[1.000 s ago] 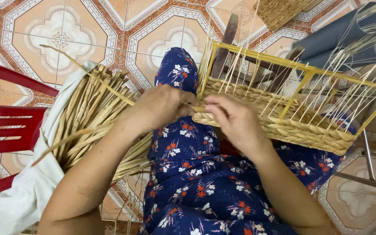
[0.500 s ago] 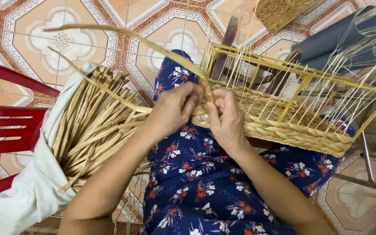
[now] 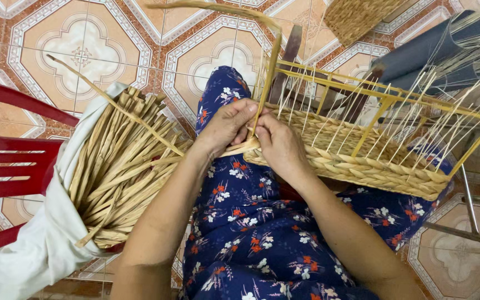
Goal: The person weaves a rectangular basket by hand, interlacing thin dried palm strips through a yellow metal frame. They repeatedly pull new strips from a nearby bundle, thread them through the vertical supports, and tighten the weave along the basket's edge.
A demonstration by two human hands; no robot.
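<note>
Fingers [image 3: 239,129] of my left hand [image 3: 226,129] and right hand [image 3: 276,145] are pinched together on one flat reed strand [image 3: 268,75], at the near left corner of the half-woven basket [image 3: 356,161]. From that pinch the strand rises straight up between both hands, then bends over toward the upper left of the frame. I see the basket resting on my lap in the centre right, thin uprights standing inside its yellow wire frame [image 3: 418,100]. Left of my forearm lies a bundle of reeds [image 3: 120,166] on a white cloth [image 3: 34,250], beside a red chair [image 3: 12,161]. Patterned floor tiles [image 3: 84,50] fill the background.
</note>
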